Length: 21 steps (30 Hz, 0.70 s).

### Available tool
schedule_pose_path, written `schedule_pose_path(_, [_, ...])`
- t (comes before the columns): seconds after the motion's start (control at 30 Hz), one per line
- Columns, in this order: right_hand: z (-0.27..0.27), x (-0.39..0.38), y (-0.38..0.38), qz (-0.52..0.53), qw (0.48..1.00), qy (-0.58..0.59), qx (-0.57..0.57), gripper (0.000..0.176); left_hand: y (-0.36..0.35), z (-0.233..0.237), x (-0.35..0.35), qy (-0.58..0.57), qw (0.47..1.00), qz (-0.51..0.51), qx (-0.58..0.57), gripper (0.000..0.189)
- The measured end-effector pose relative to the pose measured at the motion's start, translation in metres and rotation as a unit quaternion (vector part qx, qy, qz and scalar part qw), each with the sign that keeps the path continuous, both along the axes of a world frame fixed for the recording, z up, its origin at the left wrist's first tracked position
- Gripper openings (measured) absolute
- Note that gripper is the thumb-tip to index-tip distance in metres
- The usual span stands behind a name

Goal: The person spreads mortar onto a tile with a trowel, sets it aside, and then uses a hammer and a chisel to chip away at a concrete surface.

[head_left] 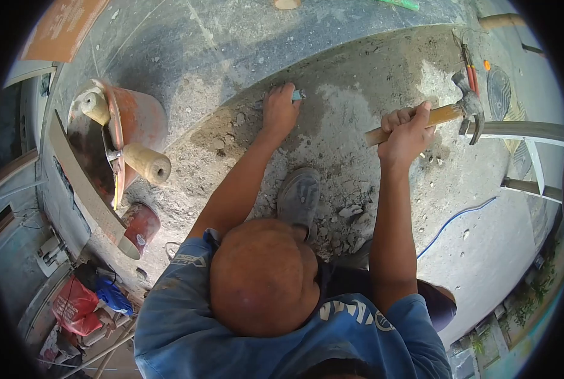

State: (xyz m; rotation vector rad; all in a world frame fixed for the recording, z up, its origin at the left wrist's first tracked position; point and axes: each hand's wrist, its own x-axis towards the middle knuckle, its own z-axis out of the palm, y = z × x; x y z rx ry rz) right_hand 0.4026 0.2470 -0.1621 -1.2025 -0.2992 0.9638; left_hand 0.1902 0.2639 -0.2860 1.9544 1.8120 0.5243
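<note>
My right hand [407, 136] grips the wooden handle of a claw hammer [471, 108], whose metal head is raised off the floor to the right. Farther left, my left hand [280, 110] is closed round a short tool with a light-blue end [297, 95]; most of it is hidden in the fist, so its exact kind does not show. That hand is low at the curved edge between the smooth grey slab [244, 38] and the rough, chipped concrete [342, 104]. Loose rubble [354, 215] lies around my shoe [299, 199].
A large reddish bucket [136, 117] with two pale rollers stands at left, a smaller red container [141, 224] near it. Red-handled pliers [469, 69] lie at upper right. A blue cord [455, 220] and metal bars [522, 131] are on the right.
</note>
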Motion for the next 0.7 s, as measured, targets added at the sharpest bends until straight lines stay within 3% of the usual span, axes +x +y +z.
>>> schedule_pose_path(0.07, [-0.028, -0.048, -0.030, 0.046, 0.996, 0.029, -0.067, 0.034, 0.000, -0.001, 0.001, 0.001, 1.000, -0.008, 0.002, 0.029])
schedule_pose_path(0.1, [-0.053, -0.057, -0.054, 0.248, 0.955, -0.062, -0.154, 0.032, -0.001, -0.003, 0.001, -0.006, 1.000, 0.008, 0.009, 0.028])
schedule_pose_path(0.13, [-0.054, -0.064, -0.063, 0.434, 0.858, -0.147, -0.232, 0.029, 0.000, -0.002, 0.002, -0.012, 1.000, 0.023, 0.017, 0.028])
schedule_pose_path(0.23, [-0.056, -0.042, -0.064, 0.366, 0.898, -0.122, -0.212, 0.025, -0.003, -0.005, 0.001, -0.002, 0.998, -0.028, 0.054, 0.023])
schedule_pose_path(0.3, [-0.011, -0.023, -0.037, 0.246, 0.955, 0.014, -0.163, 0.026, -0.003, -0.004, 0.003, 0.000, 0.999, -0.025, 0.041, 0.023])
schedule_pose_path(0.37, [0.012, -0.001, -0.012, 0.107, 0.993, -0.004, -0.058, 0.028, -0.001, -0.004, 0.003, 0.006, 0.999, -0.021, 0.032, 0.022])
schedule_pose_path(0.4, [0.008, -0.001, -0.009, 0.101, 0.993, 0.000, -0.060, 0.028, 0.001, -0.003, 0.003, -0.004, 0.999, -0.014, 0.028, 0.022])
schedule_pose_path(0.47, [0.005, -0.001, -0.006, -0.014, 1.000, 0.009, 0.019, 0.028, 0.001, -0.002, 0.002, -0.013, 1.000, -0.008, 0.026, 0.022])
schedule_pose_path(0.5, [-0.016, -0.021, -0.023, 0.004, 0.999, 0.037, -0.009, 0.027, 0.001, -0.002, 0.002, -0.015, 0.999, -0.002, 0.032, 0.022])
schedule_pose_path(0.53, [-0.049, -0.040, -0.052, 0.186, 0.974, -0.081, -0.101, 0.027, 0.001, -0.003, 0.003, -0.019, 0.999, 0.004, 0.038, 0.021])
schedule_pose_path(0.57, [-0.069, -0.050, -0.071, 0.356, 0.894, -0.195, -0.189, 0.027, 0.001, -0.005, 0.003, -0.019, 0.999, -0.001, 0.041, 0.021])
schedule_pose_path(0.67, [-0.059, -0.039, -0.072, 0.406, 0.862, -0.205, -0.224, 0.029, 0.002, -0.004, 0.004, 0.013, 0.997, -0.019, 0.075, 0.020])
schedule_pose_path(0.7, [-0.055, -0.033, -0.072, 0.368, 0.891, -0.145, -0.221, 0.028, 0.000, -0.004, 0.003, 0.015, 0.999, -0.015, 0.049, 0.019])
